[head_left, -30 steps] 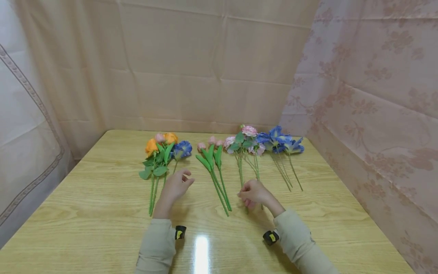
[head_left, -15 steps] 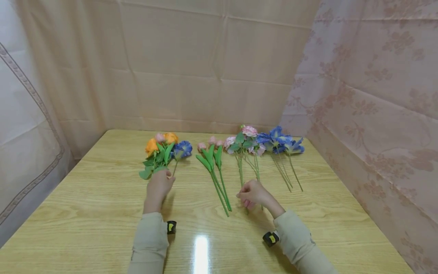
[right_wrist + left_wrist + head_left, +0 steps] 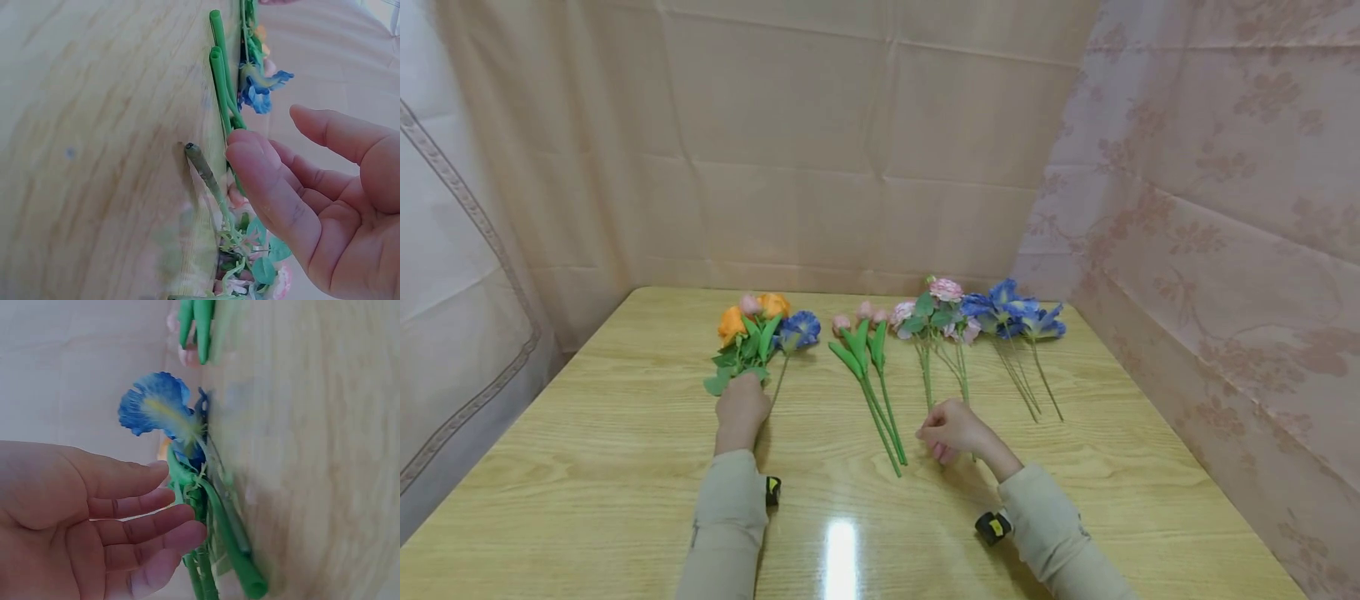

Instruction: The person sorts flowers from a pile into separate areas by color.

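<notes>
My left hand reaches over the stems of a mixed group of flowers at the left of the table. Two orange flowers, a pink tulip and a blue iris make up that group. In the left wrist view its fingers bend loosely with the tips right at the green stems, closing round none of them. My right hand hovers with relaxed fingers over the lower stems of the pink roses, holding nothing. In the right wrist view one rose stem end lies just beyond the fingertips.
Between the hands lie several pink tulips with long green stems. Several blue irises lie at the right, their heads against the roses. A beige curtain hangs behind the wooden table, and a patterned cloth hangs to the right.
My left hand has moved left from beside the blue iris onto the stems of the mixed group, uncovering the iris stem. The right hand has hardly moved.
</notes>
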A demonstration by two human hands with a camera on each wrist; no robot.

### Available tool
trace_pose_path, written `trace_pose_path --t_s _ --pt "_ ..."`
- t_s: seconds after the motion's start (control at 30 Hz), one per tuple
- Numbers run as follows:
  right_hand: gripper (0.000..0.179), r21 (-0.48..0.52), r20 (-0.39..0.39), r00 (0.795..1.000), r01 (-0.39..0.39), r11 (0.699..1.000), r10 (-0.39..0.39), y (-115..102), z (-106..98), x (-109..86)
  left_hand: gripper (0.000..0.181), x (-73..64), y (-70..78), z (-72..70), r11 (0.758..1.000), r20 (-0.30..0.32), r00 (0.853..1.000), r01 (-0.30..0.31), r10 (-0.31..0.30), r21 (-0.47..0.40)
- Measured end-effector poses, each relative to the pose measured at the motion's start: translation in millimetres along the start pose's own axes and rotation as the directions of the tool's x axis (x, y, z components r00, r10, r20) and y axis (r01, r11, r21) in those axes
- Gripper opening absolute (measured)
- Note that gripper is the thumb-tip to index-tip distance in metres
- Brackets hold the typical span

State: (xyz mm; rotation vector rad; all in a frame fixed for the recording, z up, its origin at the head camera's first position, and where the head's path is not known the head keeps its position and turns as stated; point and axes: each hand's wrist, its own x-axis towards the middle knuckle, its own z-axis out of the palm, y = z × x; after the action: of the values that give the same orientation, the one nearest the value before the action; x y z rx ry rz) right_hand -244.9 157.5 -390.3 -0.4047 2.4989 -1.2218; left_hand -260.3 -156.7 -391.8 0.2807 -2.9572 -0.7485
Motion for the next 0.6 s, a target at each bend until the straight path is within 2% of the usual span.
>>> trace_pose_path --t_s 0.2,0.43,0.6 --pt "0.014 0.007 0.007 1.000 0.001 1.000 -0.001 0.1 0.0 -0.3 0.017 4.3 -2.3 3.5 1.000 0.047 0.999 0.023 -0.024 0.020" --pt "0.015 0.007 0.011 1.000 -0.001 1.000 0.001 0.3 -0.2 0.3 0.017 8.4 -5.5 6.4 0.999 0.074 0.997 0.021 -0.024 0.037" --pt "0.015 0.011 0.015 1.000 -0.001 1.000 0.001 0.3 0.0 0.4 0.017 10.3 -7.1 7.5 0.998 0.123 0.991 0.040 -0.045 0.039"
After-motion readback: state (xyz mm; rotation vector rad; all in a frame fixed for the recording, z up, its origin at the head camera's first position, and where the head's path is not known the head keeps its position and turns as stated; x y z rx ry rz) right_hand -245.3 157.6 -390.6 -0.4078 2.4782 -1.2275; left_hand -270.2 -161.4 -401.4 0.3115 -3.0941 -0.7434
